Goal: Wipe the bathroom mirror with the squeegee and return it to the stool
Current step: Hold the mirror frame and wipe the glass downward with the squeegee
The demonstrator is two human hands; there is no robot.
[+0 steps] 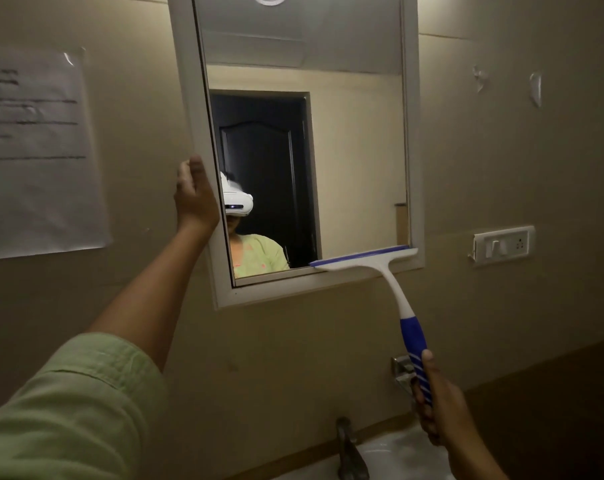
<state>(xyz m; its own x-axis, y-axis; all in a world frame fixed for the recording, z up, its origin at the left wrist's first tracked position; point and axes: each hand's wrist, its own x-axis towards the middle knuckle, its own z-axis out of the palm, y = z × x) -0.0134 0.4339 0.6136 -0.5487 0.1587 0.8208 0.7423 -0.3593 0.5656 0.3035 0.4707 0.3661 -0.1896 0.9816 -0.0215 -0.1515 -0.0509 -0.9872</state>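
A white-framed mirror (359,161) hangs tilted on the beige wall. My left hand (193,195) grips its left frame edge about halfway up, thumb on the wall side. A squeegee (390,282) with a white head, blue rubber blade and blue striped handle lies with its blade along the glass's bottom right edge. My right hand (439,407) grips the lower end of the handle, below and to the right of the mirror. The stool is out of view.
A paper notice (40,150) is taped to the wall at the left. A switch and socket plate (505,244) sits right of the mirror. Below are a tap (350,452), a white basin (401,452) and a metal wall fitting (402,372).
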